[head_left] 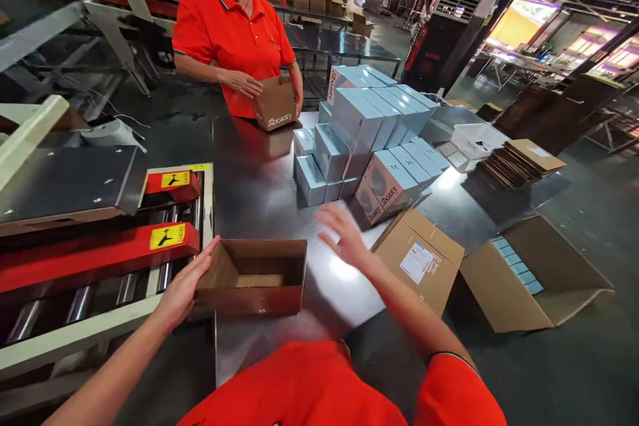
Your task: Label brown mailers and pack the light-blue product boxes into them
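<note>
An open-topped brown cardboard box (277, 301) stands on the metal table in front of me, with only its bare cardboard bottom visible inside. Against its left wall lies my left hand (184, 286), fingers stretched out flat along the outside. My right hand (344, 236) is in the air to the right of the box, fingers spread and slightly blurred, holding nothing. Just beyond it stand stacked pale blue-white boxes (369, 116), some printed with "beauty" lettering. Near my right forearm lie flattened brown cartons (444, 246), the top one with a white label.
Across the metal table (244, 193), a co-worker in a red shirt (234, 33) holds another brown box (274, 103). A roller conveyor with red guards (114, 254) borders the left side. An open carton (539, 279), white basket (476, 140) and folded cardboard (519, 163) are at right.
</note>
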Available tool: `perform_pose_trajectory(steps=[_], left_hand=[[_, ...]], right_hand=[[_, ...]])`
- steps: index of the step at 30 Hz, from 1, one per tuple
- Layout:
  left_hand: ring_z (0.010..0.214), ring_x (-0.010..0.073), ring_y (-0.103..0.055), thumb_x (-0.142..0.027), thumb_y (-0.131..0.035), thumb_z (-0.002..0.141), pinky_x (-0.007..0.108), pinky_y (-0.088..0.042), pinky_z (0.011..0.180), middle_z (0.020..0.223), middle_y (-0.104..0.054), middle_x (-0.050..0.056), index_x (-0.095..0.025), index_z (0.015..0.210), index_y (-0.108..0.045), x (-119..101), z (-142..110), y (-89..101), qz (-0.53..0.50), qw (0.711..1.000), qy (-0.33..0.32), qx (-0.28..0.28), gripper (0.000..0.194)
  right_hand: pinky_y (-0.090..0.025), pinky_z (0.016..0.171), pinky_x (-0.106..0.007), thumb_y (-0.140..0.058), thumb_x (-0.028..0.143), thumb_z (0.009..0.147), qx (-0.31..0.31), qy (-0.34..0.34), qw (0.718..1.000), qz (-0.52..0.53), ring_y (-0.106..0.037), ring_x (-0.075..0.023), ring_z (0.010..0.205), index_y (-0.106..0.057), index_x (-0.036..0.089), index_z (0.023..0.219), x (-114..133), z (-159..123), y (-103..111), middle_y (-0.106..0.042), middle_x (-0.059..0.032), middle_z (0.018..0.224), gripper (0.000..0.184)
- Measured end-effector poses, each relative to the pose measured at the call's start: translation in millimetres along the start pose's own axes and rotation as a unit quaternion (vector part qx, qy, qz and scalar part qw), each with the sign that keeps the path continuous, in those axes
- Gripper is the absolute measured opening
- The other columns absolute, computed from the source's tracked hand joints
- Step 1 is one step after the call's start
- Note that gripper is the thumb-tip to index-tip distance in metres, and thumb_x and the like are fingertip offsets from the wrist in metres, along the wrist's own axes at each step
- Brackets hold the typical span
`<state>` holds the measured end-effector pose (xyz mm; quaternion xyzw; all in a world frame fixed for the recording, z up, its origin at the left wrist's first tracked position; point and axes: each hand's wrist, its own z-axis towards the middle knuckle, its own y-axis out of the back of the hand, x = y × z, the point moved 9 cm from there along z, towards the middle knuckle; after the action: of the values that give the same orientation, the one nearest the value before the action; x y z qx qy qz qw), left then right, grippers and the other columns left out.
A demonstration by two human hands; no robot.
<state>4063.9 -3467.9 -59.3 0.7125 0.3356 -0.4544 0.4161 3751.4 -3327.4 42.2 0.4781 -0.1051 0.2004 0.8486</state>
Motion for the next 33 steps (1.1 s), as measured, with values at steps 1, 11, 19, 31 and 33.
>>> perform_pose_trajectory(steps=[1,11,19,31,33], left_hand=[[0.144,0.0323,-0.038,-0.067,-0.049,0.085,0.046,-0.037,0.116,0.157,-0.04,0.007,-0.024,0.151,-0.042,5.9,-4.2,0.0,-0.013,1.0,0.006,0.001,0.08],[0.149,0.0304,-0.029,-0.074,-0.057,0.078,0.047,-0.02,0.123,0.16,-0.034,0.003,-0.027,0.151,-0.043,42.5,-25.7,-16.0,-0.102,0.995,0.016,0.007,0.087],[0.148,0.031,-0.031,-0.064,-0.062,0.081,0.043,-0.03,0.121,0.158,-0.037,0.003,-0.024,0.151,-0.042,25.0,-19.7,-35.7,-0.17,0.984,0.017,0.049,0.084],[0.143,0.0321,-0.04,-0.056,-0.063,0.083,0.043,-0.031,0.121,0.154,-0.045,0.002,-0.026,0.145,-0.051,19.8,-18.8,-38.5,-0.177,0.982,0.006,0.071,0.07],[0.142,0.0325,-0.042,-0.055,-0.062,0.083,0.043,-0.033,0.12,0.153,-0.046,0.003,-0.025,0.144,-0.052,20.1,-19.8,-40.3,-0.183,0.98,0.007,0.075,0.069]], right_hand=[[-0.037,0.112,-0.047,-0.047,0.036,0.099,-0.063,-0.083,0.993,-0.061,-0.043,-0.0244,0.135,-0.056,0.023,0.136,-45.5,4.3,33.7,-0.054,-0.0138,0.14,0.041],[-0.041,0.102,-0.056,-0.056,0.021,0.09,-0.063,-0.237,0.912,-0.33,-0.039,-0.0357,0.134,-0.055,0.025,0.138,-159.6,-24.6,86.2,-0.039,-0.0198,0.148,0.048],[-0.052,0.092,-0.042,-0.057,0.013,0.087,0.278,-0.106,0.948,-0.114,-0.056,-0.027,0.117,-0.063,0.03,0.128,-39.1,-116.0,-101.1,-0.06,-0.0116,0.132,0.044],[-0.046,0.102,-0.04,-0.061,0.049,0.079,0.142,-0.434,0.857,0.238,-0.058,-0.0225,0.113,-0.066,0.023,0.119,-155.2,-96.4,-122.2,-0.063,-0.0071,0.124,0.048],[-0.047,0.1,-0.04,-0.066,0.049,0.075,0.153,-0.425,0.853,0.261,-0.058,-0.0222,0.11,-0.065,0.023,0.113,-138.5,-103.5,-126.4,-0.063,-0.006,0.121,0.046]])
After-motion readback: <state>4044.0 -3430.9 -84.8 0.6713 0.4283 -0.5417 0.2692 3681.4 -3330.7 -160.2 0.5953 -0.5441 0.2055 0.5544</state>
